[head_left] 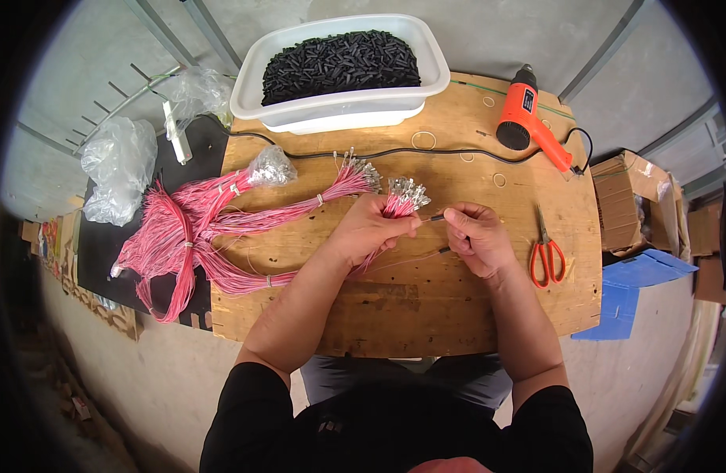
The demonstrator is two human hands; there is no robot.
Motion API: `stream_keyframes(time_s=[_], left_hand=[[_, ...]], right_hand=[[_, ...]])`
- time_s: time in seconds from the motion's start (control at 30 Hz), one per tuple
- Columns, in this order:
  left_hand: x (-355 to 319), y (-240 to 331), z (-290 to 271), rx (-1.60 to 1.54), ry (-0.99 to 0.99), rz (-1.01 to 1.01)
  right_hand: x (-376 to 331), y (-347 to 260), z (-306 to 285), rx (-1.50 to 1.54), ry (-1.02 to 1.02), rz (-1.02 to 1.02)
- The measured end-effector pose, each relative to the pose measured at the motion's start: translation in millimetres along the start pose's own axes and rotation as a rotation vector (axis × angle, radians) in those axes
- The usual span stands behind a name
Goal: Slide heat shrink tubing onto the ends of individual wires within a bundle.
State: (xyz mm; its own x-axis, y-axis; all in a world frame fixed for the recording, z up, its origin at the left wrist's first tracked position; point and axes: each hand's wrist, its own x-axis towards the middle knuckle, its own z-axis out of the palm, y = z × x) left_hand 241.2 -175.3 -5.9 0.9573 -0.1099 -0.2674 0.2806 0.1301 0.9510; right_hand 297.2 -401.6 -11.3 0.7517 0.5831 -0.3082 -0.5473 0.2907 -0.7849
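My left hand [368, 229] is closed around a bundle of pink and white wires [397, 206]. Silvery metal terminals [408, 189] fan out at the bundle's top end. Between the two hands, a short black sleeve [437, 217] is pinched in the fingertips of my right hand [481, 239], close to my left thumb. A second black sleeve [445, 250] sits on a single thin wire beside the lower fingers of my right hand; whether those fingers touch it, I cannot tell.
More wire bundles [173, 229] spread across the left side. A white bin [339, 118] of black sleeves stands at the back. An orange heat gun [528, 118], its black cord [378, 150] and red-handled scissors [546, 260] lie on the wooden table [394, 315]. Plastic bags [120, 169] are at the left.
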Motion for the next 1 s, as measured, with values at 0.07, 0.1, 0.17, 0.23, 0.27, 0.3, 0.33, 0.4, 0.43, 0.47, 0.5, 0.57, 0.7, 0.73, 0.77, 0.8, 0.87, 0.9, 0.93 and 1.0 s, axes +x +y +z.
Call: stream_keyframes(time_s=[0.07, 0.1, 0.17, 0.23, 0.27, 0.3, 0.33, 0.4, 0.43, 0.47, 0.5, 0.57, 0.7, 0.73, 0.77, 0.8, 0.87, 0.9, 0.93, 1.0], left_hand=[[0, 1, 1, 0.003, -0.008, 0.002], [0, 1, 1, 0.001, -0.005, 0.000], [0, 1, 1, 0.001, -0.003, -0.003], [0, 0, 1, -0.006, 0.002, -0.001], [0, -1, 1, -0.005, 0.001, -0.002], [0, -1, 1, -0.007, 0.000, 0.000], [0, -1, 1, -0.009, -0.002, 0.002], [0, 0, 1, 0.001, -0.002, -0.003], [0, 1, 1, 0.011, -0.001, -0.007], [0, 1, 1, 0.013, -0.003, -0.008], [-1, 2, 2, 0.008, 0.005, -0.011], [-1, 1, 3, 0.007, 0.009, -0.016], [-1, 1, 1, 0.034, -0.024, -0.009], [-1, 2, 1, 0.063, -0.053, -0.013], [-1, 1, 2, 0.069, -0.061, -0.016], [-1, 0, 2, 0.080, -0.091, -0.010], [-2, 1, 3, 0.097, -0.125, -0.007], [-2, 1, 3, 0.090, -0.108, -0.017], [-2, 2, 4, 0.082, -0.091, -0.027], [-2, 3, 5, 0.108, -0.067, -0.022]], right_hand=[[-1, 0, 1, 0.011, 0.011, -0.002], [-1, 0, 2, 0.013, 0.011, -0.002], [0, 1, 3, -0.003, -0.006, -0.002], [0, 1, 3, -0.015, -0.004, -0.003], [0, 2, 3, -0.027, -0.003, -0.003], [0, 2, 3, -0.026, -0.002, -0.004], [0, 2, 4, -0.027, -0.002, -0.007], [0, 2, 4, -0.026, 0.000, -0.011], [0, 2, 4, -0.026, 0.008, -0.011], [-1, 1, 4, -0.026, 0.017, -0.012], [-1, 0, 3, -0.023, 0.019, -0.014], [-1, -5, 0, -0.039, 0.022, -0.026], [-2, -11, -2, 0.012, 0.072, -0.010], [-2, -13, -3, 0.041, 0.086, -0.006], [-2, -14, -4, 0.069, 0.100, -0.002], [-2, -16, -4, 0.076, 0.104, -0.007], [-2, -18, -3, 0.072, 0.105, -0.015], [-2, -18, -4, 0.077, 0.111, -0.020], [-2, -18, -5, 0.066, 0.107, -0.032], [-1, -16, -7, 0.060, 0.105, -0.047]])
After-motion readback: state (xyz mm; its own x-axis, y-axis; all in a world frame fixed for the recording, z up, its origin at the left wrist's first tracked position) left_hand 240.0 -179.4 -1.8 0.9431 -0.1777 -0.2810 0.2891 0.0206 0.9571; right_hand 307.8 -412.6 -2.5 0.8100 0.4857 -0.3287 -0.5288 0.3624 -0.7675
